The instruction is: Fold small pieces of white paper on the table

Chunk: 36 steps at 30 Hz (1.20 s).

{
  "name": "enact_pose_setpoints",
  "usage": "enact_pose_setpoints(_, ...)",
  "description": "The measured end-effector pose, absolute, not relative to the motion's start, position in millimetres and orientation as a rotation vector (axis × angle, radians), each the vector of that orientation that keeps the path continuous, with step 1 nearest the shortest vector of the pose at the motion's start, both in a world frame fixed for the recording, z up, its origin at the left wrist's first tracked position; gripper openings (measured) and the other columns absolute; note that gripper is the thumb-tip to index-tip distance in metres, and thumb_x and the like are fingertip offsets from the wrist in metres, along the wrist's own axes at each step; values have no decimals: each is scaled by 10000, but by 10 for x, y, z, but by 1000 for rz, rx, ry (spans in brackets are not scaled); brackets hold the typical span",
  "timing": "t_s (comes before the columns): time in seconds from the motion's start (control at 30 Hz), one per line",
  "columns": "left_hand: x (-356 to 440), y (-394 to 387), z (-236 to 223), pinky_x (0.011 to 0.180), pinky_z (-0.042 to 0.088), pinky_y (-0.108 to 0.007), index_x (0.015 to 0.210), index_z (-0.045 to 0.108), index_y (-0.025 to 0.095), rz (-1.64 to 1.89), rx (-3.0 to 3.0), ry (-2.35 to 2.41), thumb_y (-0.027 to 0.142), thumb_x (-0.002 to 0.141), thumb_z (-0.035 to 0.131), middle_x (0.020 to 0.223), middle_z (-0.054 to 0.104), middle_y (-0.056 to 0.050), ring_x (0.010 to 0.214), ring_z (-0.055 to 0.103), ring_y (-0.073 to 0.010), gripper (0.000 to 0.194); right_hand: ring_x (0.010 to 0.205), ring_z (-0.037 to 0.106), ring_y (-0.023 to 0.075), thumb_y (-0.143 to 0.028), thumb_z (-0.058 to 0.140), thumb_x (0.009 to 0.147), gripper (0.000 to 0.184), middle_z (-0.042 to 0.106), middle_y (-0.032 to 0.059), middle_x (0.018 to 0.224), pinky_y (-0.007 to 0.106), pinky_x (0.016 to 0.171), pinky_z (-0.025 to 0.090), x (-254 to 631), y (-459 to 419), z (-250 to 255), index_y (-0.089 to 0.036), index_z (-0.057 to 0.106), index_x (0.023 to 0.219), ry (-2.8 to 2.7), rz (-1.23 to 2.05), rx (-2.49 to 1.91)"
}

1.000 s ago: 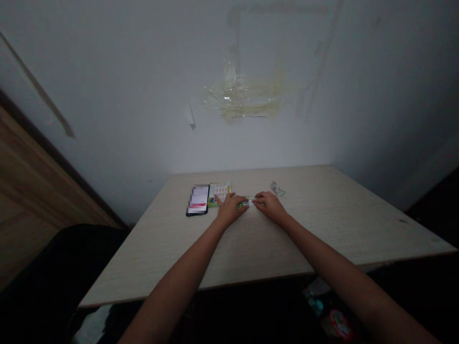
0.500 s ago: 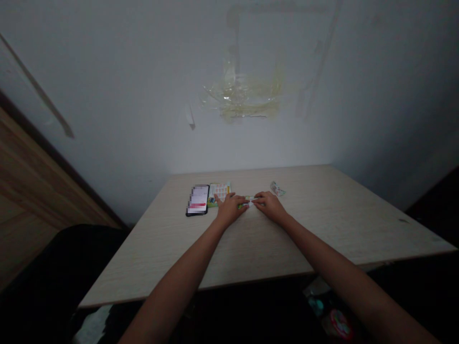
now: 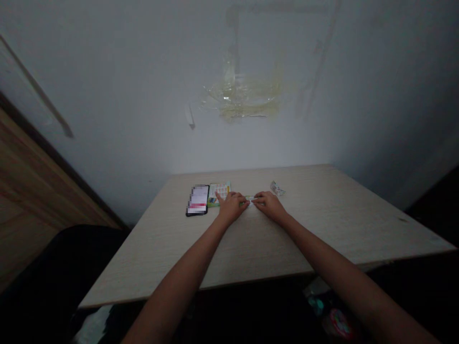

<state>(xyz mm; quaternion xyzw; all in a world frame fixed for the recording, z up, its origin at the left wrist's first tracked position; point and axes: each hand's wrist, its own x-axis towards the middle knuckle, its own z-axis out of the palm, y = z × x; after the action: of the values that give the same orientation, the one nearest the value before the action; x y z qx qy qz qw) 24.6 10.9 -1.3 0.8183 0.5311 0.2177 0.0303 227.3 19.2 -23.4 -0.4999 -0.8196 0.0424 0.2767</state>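
Head view: left hand (image 3: 231, 208) and right hand (image 3: 270, 206) are nearly closed, each pinching one end of a small paper strip (image 3: 250, 198) low over the bench (image 3: 304, 224) — light, even pressure suits so thin a piece.

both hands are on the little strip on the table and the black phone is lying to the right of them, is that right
Not quite: the black phone lies to the left of them, beyond the left hand, not to the right of the right hand, as the head view shows. Both hands are on the little strip on the table, as you said.
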Motion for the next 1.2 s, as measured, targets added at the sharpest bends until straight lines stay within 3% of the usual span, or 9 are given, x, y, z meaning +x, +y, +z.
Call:
enact_pose_setpoints(0.17,295,112,-7,1032,-110,-819,936,741,340,697,2505,1646,497,904,587,1148,706,6,1227,499,-295,222,1054,602,227,-322,619,915,202,711,63,1128,352,971,437,2271,195,-232,-262,778,1025,-2192,130,-1327)
enact_pose_setpoints(0.5,278,151,-49,999,-80,-853,1007,719,406,588,2428,1698,524,862,610,1496,488,82,1444,248,-400,216,1048,599,217,-318,604,915,220,712,61,1118,350,969,436,2267,182,-214,-253,771,1042,-2162,175,-1351)
enact_pose_setpoints(0.8,211,154,-84,1016,-93,-837,1090,700,459,534,2399,1726,578,927,465,1535,428,118,1481,181,-399,310,999,593,205,-380,630,885,219,708,57,1061,337,940,422,2166,187,-166,-224,778,922,-2059,179,-1467)
enact_pose_setpoints(1.2,183,154,-52,1002,-52,-856,1118,686,510,468,2432,1759,612,894,504,1550,407,106,1488,151,-413,306,1027,560,219,-384,668,849,178,677,42,1072,344,899,395,2078,111,-96,-232,749,893,-2042,122,-1592)
